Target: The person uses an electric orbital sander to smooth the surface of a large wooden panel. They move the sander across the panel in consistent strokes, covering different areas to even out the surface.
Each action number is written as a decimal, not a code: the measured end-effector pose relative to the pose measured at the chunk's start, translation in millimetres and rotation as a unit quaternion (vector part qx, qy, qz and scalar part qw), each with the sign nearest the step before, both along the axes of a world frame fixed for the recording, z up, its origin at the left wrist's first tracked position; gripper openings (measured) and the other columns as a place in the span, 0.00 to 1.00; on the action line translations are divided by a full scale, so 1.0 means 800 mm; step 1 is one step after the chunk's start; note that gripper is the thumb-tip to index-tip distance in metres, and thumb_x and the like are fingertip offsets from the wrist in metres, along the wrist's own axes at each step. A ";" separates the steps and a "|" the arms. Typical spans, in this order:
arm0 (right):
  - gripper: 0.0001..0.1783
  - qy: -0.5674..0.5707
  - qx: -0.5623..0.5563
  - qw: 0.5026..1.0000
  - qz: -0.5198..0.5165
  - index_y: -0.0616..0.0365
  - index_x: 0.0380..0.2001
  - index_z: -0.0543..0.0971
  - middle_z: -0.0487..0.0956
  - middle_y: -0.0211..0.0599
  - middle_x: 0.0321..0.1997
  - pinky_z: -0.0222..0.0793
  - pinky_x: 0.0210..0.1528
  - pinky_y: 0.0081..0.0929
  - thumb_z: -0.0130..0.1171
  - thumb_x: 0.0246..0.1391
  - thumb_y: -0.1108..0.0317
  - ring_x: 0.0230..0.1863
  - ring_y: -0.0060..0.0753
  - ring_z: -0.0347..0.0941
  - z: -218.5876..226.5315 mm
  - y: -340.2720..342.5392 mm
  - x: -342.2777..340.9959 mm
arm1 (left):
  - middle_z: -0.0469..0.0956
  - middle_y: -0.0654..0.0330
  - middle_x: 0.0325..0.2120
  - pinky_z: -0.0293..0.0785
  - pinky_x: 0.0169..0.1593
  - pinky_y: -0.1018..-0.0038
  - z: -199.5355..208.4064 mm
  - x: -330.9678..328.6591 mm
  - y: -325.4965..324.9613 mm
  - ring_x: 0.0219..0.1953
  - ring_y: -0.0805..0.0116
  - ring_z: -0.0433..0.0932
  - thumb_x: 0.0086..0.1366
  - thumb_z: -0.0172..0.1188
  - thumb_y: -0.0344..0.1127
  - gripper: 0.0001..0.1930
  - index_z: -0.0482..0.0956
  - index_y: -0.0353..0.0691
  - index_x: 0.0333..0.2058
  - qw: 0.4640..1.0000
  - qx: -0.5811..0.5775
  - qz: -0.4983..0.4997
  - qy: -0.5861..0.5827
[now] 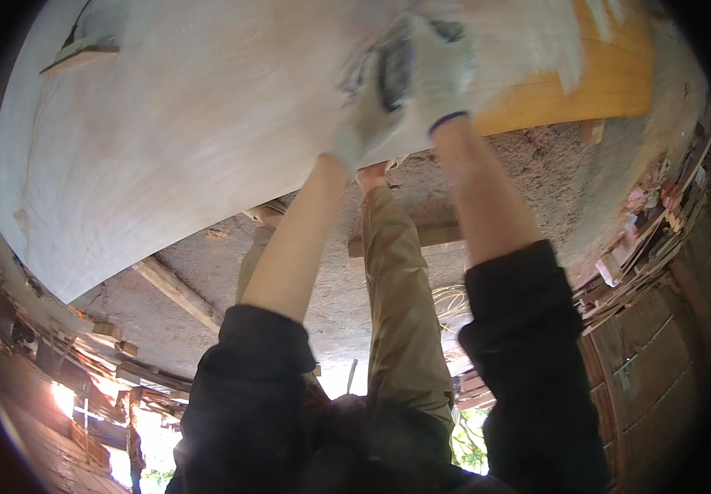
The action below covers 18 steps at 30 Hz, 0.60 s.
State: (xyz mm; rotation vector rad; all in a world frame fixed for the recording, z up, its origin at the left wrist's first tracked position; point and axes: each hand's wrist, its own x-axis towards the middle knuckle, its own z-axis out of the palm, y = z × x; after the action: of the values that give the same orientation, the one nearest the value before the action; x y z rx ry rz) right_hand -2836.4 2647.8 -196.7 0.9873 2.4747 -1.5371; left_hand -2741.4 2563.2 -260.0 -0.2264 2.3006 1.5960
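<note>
Both my hands wear pale work gloves and are smeared by motion. My left hand (pixel 372 111) and my right hand (pixel 440 70) press close together on a dark, crumpled wad (pixel 395 70), rag-like but too blurred to name for sure. Under it spreads a large board (pixel 182 115), coated with streaky whitish paint or filler over most of its face. Toward the right corner its yellow-brown wood (pixel 569 95) shows bare, with ragged white strokes at the border. The fingers of both hands curl against the wad, partly hidden by the blur.
On the board's upper left rests a small flat wooden piece (pixel 83 58) with something grey on it. Below lie a wooden pole (pixel 178 292), a short beam (pixel 438 236) and a coil of pale cord (pixel 452 305) on rough ground. Scrap wood (pixel 635 247) is piled at the right.
</note>
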 end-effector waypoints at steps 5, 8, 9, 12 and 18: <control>0.30 -0.035 0.081 0.992 0.093 0.59 0.48 0.68 0.74 0.50 0.47 0.67 0.54 0.45 0.66 0.44 0.58 0.51 0.50 0.71 -0.003 -0.183 0.111 | 0.59 0.42 0.67 0.61 0.68 0.63 0.031 0.133 -0.149 0.68 0.47 0.62 0.59 0.65 0.38 0.48 0.45 0.39 0.72 0.982 0.067 0.124 -0.127; 0.31 -0.015 0.117 0.970 0.213 0.60 0.49 0.67 0.71 0.51 0.51 0.64 0.57 0.46 0.65 0.44 0.57 0.55 0.51 0.67 0.008 -0.286 0.158 | 0.64 0.44 0.64 0.66 0.65 0.63 0.077 0.181 -0.231 0.64 0.48 0.67 0.61 0.65 0.39 0.44 0.50 0.38 0.70 0.961 0.040 0.203 -0.186; 0.31 -0.024 0.117 0.957 0.263 0.60 0.50 0.67 0.70 0.51 0.53 0.64 0.57 0.48 0.64 0.45 0.58 0.56 0.52 0.66 0.003 -0.307 0.170 | 0.65 0.44 0.63 0.66 0.64 0.63 0.074 0.193 -0.249 0.63 0.49 0.68 0.61 0.65 0.39 0.43 0.51 0.38 0.70 0.957 0.038 0.223 -0.183; 0.29 0.002 0.130 0.923 0.361 0.58 0.50 0.69 0.69 0.49 0.52 0.64 0.58 0.47 0.63 0.46 0.58 0.52 0.47 0.68 0.006 -0.401 0.192 | 0.69 0.47 0.60 0.69 0.61 0.63 0.048 0.216 -0.320 0.59 0.50 0.71 0.62 0.65 0.40 0.41 0.54 0.38 0.68 0.943 0.021 0.291 -0.159; 0.25 0.175 0.232 0.895 0.337 0.62 0.52 0.72 0.76 0.53 0.50 0.69 0.52 0.48 0.58 0.53 0.60 0.52 0.51 0.72 -0.033 -0.484 0.085 | 0.76 0.52 0.54 0.75 0.55 0.63 0.003 0.106 -0.374 0.52 0.54 0.78 0.63 0.64 0.42 0.36 0.59 0.39 0.66 0.938 0.084 0.332 -0.045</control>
State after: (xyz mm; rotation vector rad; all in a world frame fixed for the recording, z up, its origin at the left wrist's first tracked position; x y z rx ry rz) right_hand -2768.0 2260.5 -222.8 -0.2027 3.0180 -0.9702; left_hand -2656.7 2264.3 -257.2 -1.1043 2.1101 2.0102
